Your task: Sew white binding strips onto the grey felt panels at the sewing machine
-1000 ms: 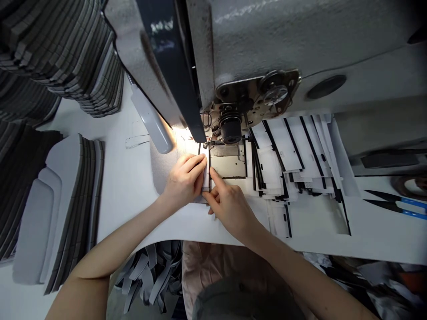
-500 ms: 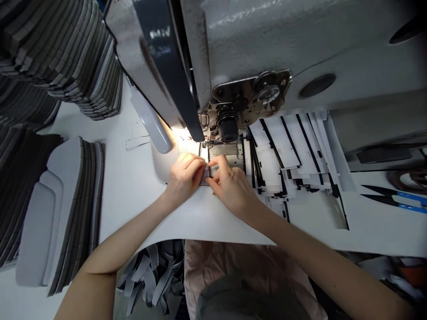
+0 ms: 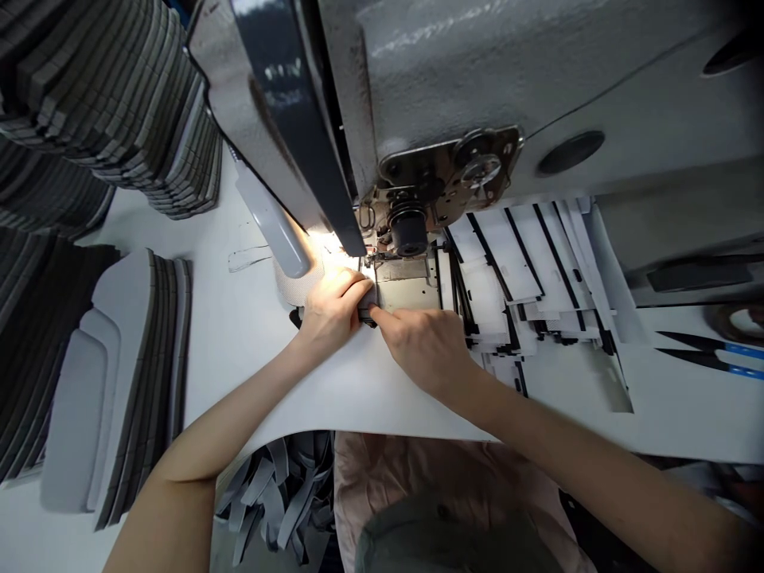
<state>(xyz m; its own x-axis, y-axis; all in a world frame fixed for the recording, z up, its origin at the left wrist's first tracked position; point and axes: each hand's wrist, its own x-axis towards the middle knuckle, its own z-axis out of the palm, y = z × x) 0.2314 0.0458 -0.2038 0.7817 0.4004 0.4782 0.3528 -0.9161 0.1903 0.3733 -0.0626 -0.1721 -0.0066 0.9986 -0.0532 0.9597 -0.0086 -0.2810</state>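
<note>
Under the lit needle area of the sewing machine (image 3: 408,231) lies a pale fabric piece (image 3: 292,288), mostly covered by my left hand (image 3: 333,312). That hand's fingers are closed on the piece's right edge, where a small grey part with a dark border (image 3: 367,304) shows. From the right, my right hand (image 3: 422,344) touches the same edge with thumb and forefinger pressed together and the other fingers curled in. What lies within its grip is largely hidden. Both hands are just in front of the presser foot.
Stacks of grey padded pieces (image 3: 161,342) stand at the left. Several white strips with black edges (image 3: 507,270) lie right of the machine bed, with blue-handled snips (image 3: 716,354) farther right. A lamp (image 3: 278,231) sits beside the machine head. Grey fabric strips (image 3: 280,493) hang below the table edge.
My right hand's raised forefinger has come down and its fingers have curled in. The fabric piece has shifted, and dark edging now shows beside my left hand.
</note>
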